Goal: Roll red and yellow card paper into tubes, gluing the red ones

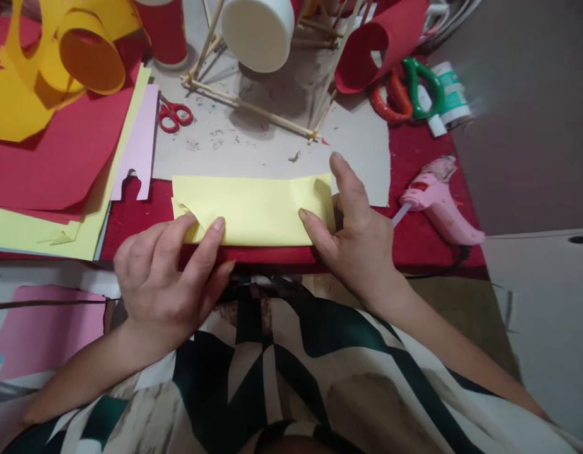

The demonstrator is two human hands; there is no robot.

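Note:
A sheet of pale yellow paper (258, 205), folded over into a wide strip, lies at the front edge of the red table. My left hand (163, 271) grips its lower left corner, where the paper is creased and a small flap lifts. At the other end my right hand (360, 233) holds the strip, with the thumb on top and the index finger raised along the right edge. The remaining fingers of the right hand are mostly hidden behind it.
Beyond the strip lies a grey board (201, 151) with red scissors (174, 115) and a wooden stick frame (253, 108) holding a white-ended cup (258, 34). A pink glue gun (443, 205) rests at the right. Red sheets (59, 157) and yellow cut paper (17, 107) are piled left.

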